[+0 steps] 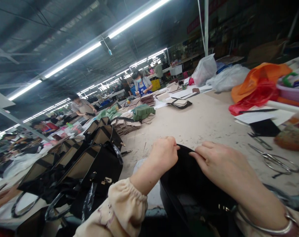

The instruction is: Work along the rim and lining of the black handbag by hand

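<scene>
A black handbag (179, 184) stands before me at the table's front edge, its dark inside facing up at me. My left hand (163, 154) is closed on the far rim of the bag, fingers curled over the edge. Just to the right, my right hand (221, 161) pinches the same rim between thumb and fingers. A short stretch of black edge shows between the two hands. Small metal fittings glint low on the bag near my right wrist. The bag's lower part is in shadow and partly covered by my right forearm.
Several black handbags (100, 171) with beige insides stand at the left. Scissors (275, 159) and thread snips (260, 141) lie at the right, near orange and red plastic bags (260, 82). Stacked brown pieces (126, 126) and a green cloth (143, 112) lie farther back. Co-workers (142, 84) stand beyond.
</scene>
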Motion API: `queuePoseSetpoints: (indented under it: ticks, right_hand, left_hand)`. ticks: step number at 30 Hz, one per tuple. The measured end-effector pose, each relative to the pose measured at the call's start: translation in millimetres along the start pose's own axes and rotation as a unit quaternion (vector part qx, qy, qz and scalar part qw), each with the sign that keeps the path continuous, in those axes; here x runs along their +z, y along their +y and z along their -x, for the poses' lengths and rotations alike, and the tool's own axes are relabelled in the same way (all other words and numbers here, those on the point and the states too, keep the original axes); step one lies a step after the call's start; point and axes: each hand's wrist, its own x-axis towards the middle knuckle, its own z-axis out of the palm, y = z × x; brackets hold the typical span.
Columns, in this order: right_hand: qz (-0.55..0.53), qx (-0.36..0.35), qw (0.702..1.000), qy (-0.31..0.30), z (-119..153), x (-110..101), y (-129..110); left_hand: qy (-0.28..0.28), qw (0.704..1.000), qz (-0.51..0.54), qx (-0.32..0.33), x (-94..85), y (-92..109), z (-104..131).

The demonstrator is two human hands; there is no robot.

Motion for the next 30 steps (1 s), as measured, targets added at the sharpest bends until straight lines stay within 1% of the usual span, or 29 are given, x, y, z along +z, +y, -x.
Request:
queuePoseSetpoints:
  ticks: [4,6,8,13,18,21,25,27,30]
  right_hand:
    - [0.015,0.005,1.000,-0.002,1,5,3]
    - [0.020,0.011,0.999,-0.021,0,5,4]
    - [0.021,0.020,0.998,-0.052,-3,3,3]
    - [0.049,0.031,0.987,-0.148,-17,-18,-14]
    - [0.046,-0.034,0.977,-0.207,-31,-37,-36]
    - [0.051,-0.055,0.973,-0.218,-30,-44,-47]
    - [0.063,-0.047,0.975,-0.208,-17,-52,-57]
    - [0.068,-0.035,0.977,-0.201,-10,-55,-60]
    - [0.071,-0.018,0.977,-0.200,-5,-57,-63]
  left_hand:
    - [-0.038,0.999,0.001,-0.036,-3.4,6,0]
    - [-0.048,0.998,0.003,-0.045,-4.3,8,1]
    - [-0.040,0.998,0.005,-0.051,-4.4,9,4]
    - [-0.009,0.999,0.026,-0.046,-5.7,12,18]
    - [0.004,0.998,0.067,0.001,-15.3,12,38]
    - [0.007,0.994,0.104,0.032,-23.2,6,49]
    - [0.032,0.982,0.173,0.063,-33.1,-4,69]
    - [0.054,0.975,0.207,0.056,-36.3,-7,81]
    - [0.076,0.969,0.235,0.024,-36.9,-10,98]
